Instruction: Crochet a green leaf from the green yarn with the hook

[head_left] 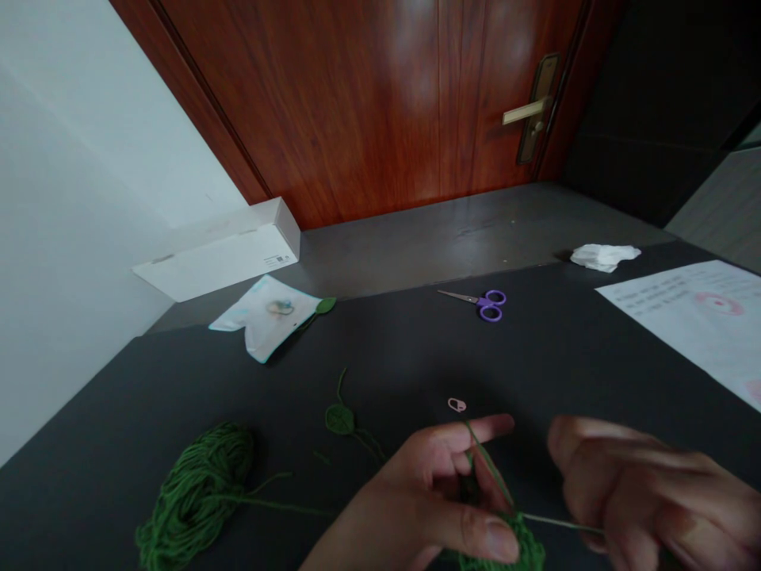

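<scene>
Dark desk (386,341) spreads out before me. Room, from the left: white wall (89,159), reddish-brown wooden door (357,111) with a metal handle (526,111), then a dark panel (630,103). A grey strip (416,238) separates desk and door.

From the left again: skein of green yarn (196,492), one strand trailing toward my wrist. Behind it, a long white box (238,258) by the wall, then a pale packet (255,313), a green leaf shape (326,305) at its right corner. Nearer, a small leaf (340,419) with yarn tails. My left grip (437,492) pinches the green yarn piece (532,547) under the thumb, yarn over the forefinger; the thumb hides part of the piece. Just beyond, a pink marker (457,404); farther, purple-handled scissors (491,305). Right grip (648,492), blurred, is curled round a thin pale shaft (562,522) reaching the piece. Past it, crumpled tissue (603,256) and a printed sheet (683,305).
</scene>
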`<action>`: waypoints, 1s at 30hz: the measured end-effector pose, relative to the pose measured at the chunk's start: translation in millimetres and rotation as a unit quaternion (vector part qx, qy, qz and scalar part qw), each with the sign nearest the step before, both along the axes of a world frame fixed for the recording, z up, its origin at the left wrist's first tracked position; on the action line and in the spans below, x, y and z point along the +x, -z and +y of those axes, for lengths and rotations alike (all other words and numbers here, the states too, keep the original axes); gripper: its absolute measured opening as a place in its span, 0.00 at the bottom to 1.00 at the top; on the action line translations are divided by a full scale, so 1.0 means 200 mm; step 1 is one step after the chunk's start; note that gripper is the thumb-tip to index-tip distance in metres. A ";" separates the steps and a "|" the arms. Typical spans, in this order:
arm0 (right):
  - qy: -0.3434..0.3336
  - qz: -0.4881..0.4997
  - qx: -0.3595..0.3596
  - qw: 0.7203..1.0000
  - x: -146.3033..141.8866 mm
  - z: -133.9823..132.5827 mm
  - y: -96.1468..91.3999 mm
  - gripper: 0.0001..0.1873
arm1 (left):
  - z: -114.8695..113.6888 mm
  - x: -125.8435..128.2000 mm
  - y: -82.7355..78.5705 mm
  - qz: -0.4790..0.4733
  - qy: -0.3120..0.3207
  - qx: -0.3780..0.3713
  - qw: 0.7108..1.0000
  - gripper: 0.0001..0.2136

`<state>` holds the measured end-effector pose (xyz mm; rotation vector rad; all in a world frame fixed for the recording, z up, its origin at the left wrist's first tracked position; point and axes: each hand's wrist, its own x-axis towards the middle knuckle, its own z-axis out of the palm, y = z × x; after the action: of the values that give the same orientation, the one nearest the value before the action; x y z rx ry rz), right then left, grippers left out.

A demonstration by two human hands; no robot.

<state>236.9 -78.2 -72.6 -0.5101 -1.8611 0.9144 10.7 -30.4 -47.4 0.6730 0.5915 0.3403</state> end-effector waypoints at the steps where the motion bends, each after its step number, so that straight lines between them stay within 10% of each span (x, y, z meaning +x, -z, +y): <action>1: 0.000 0.024 -0.021 1.000 -0.01 0.00 0.00 0.18 | 0.00 0.00 0.00 -0.015 0.006 -0.009 1.000 0.37; 9: 0.042 0.257 -0.296 0.919 -0.16 -0.02 -0.04 0.21 | 0.01 0.00 -0.02 -0.041 0.038 -0.008 0.998 0.33; 18: 0.121 0.218 -0.355 0.901 -0.21 0.01 -0.03 0.22 | -0.02 0.02 0.02 0.111 -0.104 0.172 0.973 0.37; 30: 0.089 0.264 -0.462 0.842 -0.20 0.04 -0.05 0.27 | -0.04 0.05 0.02 0.171 -0.110 0.188 0.961 0.42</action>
<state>196.3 -70.0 -63.5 -0.8727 -0.7675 1.6154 21.5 -37.8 -50.5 1.0475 0.9486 0.5584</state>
